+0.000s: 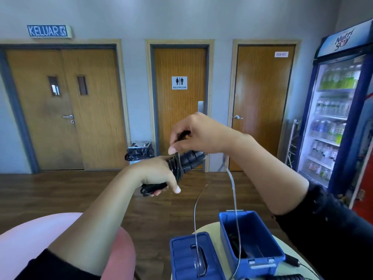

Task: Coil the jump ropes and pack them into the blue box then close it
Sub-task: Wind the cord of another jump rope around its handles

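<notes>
Head view: left hand (pixel 159 174) grips black handles (pixel 189 161); right hand (pixel 198 135) pinches the cord (pixel 232 178) above.

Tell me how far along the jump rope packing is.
Done: the blue box stands open with something dark, likely a rope, already inside. In hand: the left hand grips black handles while the right hand winds clear cord around them. Left: finishing this coil, packing it plus the handles at the table's edge, then fitting the lid.

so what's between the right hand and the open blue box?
Head view: only the thin clear rope cord, hanging from the right hand into the blue box.
</notes>
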The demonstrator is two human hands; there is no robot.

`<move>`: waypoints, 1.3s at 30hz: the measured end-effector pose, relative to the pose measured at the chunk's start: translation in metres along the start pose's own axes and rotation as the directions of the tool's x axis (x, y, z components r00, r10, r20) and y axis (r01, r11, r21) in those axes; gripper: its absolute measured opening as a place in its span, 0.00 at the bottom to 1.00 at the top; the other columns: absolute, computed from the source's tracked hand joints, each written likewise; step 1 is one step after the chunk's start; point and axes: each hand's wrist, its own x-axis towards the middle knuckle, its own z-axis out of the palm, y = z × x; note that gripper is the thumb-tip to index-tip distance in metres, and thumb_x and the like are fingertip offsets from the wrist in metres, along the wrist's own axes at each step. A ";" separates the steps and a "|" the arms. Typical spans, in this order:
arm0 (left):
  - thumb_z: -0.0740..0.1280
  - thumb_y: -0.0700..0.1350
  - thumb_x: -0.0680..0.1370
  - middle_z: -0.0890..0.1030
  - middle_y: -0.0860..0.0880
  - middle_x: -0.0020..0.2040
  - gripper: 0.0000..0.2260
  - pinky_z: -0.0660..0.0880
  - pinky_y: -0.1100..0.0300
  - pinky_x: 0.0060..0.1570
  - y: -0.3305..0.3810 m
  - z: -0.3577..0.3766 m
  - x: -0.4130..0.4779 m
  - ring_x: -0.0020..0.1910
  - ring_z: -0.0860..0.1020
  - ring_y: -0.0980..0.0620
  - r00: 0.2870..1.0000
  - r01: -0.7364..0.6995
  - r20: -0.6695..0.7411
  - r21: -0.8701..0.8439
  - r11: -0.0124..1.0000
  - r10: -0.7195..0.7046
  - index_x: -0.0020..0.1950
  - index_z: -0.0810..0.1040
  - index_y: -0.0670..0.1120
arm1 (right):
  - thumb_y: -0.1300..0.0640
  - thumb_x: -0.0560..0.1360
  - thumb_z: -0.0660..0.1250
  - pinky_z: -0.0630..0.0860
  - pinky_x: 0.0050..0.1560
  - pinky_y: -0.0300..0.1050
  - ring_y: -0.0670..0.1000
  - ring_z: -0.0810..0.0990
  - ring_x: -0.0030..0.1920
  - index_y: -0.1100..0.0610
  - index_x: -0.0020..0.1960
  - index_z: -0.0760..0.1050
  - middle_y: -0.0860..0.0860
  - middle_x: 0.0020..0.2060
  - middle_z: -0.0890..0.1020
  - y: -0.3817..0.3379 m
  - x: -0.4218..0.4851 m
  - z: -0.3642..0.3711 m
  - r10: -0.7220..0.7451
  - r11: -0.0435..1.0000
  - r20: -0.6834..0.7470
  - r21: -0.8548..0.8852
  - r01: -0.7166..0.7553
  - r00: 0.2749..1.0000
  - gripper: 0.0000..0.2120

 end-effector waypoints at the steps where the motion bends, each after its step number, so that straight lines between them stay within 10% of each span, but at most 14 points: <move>1: 0.73 0.37 0.70 0.73 0.49 0.21 0.13 0.70 0.54 0.32 0.001 -0.001 -0.003 0.21 0.70 0.49 0.996 -0.061 0.059 0.021 0.998 0.060 0.29 0.74 0.46 | 0.54 0.72 0.73 0.75 0.42 0.43 0.46 0.79 0.37 0.56 0.43 0.81 0.49 0.37 0.82 0.007 0.006 -0.001 0.002 0.994 0.033 0.107 -0.006 0.999 0.06; 4: 0.74 0.33 0.69 0.75 0.46 0.25 0.13 0.70 0.51 0.35 -0.001 -0.004 -0.012 0.23 0.72 0.49 0.951 -0.251 0.176 -0.048 0.967 0.256 0.30 0.80 0.49 | 0.53 0.72 0.73 0.74 0.41 0.48 0.59 0.78 0.37 0.55 0.42 0.78 0.59 0.38 0.82 0.024 0.015 -0.001 0.057 0.932 0.114 0.351 -0.093 0.992 0.07; 9: 0.73 0.35 0.68 0.76 0.49 0.25 0.13 0.71 0.47 0.40 -0.002 -0.006 -0.018 0.27 0.73 0.47 0.897 -0.419 0.099 -0.128 0.899 0.432 0.31 0.82 0.53 | 0.62 0.78 0.63 0.73 0.40 0.35 0.42 0.76 0.33 0.57 0.38 0.72 0.43 0.30 0.78 0.054 0.000 0.032 0.058 0.687 0.246 0.693 -0.218 0.967 0.10; 18: 0.73 0.41 0.65 0.73 0.42 0.24 0.05 0.73 0.61 0.32 -0.008 -0.009 -0.021 0.27 0.70 0.46 0.864 -0.503 -0.214 -0.374 0.779 0.455 0.32 0.79 0.49 | 0.39 0.80 0.50 0.52 0.29 0.40 0.44 0.56 0.24 0.55 0.33 0.65 0.46 0.24 0.58 0.057 -0.028 0.095 0.380 0.360 0.356 0.794 -0.491 0.854 0.25; 24: 0.75 0.44 0.60 0.72 0.43 0.27 0.11 0.73 0.60 0.29 -0.026 -0.009 -0.009 0.24 0.71 0.47 0.930 -0.343 -0.286 -0.448 0.825 0.231 0.32 0.73 0.44 | 0.34 0.78 0.49 0.60 0.28 0.41 0.47 0.60 0.22 0.55 0.32 0.66 0.47 0.22 0.62 0.045 -0.042 0.084 0.601 0.452 0.355 0.587 -0.671 0.716 0.29; 28: 0.75 0.38 0.68 0.73 0.46 0.27 0.12 0.71 0.60 0.26 -0.040 -0.022 0.000 0.23 0.71 0.49 0.903 -0.108 -0.421 -0.415 0.903 -0.085 0.42 0.72 0.41 | 0.37 0.78 0.56 0.70 0.33 0.38 0.48 0.74 0.30 0.58 0.44 0.75 0.49 0.30 0.75 0.040 -0.059 0.073 0.657 0.706 0.167 0.205 -0.678 0.735 0.24; 33: 0.75 0.39 0.66 0.77 0.44 0.34 0.26 0.71 0.59 0.27 -0.038 -0.008 0.009 0.22 0.71 0.48 0.944 0.162 -0.282 -0.058 0.985 -0.172 0.59 0.67 0.48 | 0.46 0.78 0.63 0.69 0.33 0.39 0.45 0.75 0.31 0.53 0.40 0.74 0.44 0.29 0.75 0.010 -0.043 0.028 0.232 0.969 -0.173 -0.042 -0.242 0.957 0.13; 39: 0.77 0.41 0.68 0.79 0.45 0.36 0.28 0.72 0.58 0.30 0.000 0.011 -0.007 0.30 0.75 0.47 0.997 0.035 0.059 0.266 0.963 -0.053 0.53 0.62 0.59 | 0.52 0.75 0.69 0.69 0.37 0.40 0.43 0.72 0.31 0.52 0.36 0.76 0.46 0.31 0.76 0.016 -0.002 0.011 -0.015 0.994 0.065 0.108 0.008 0.998 0.10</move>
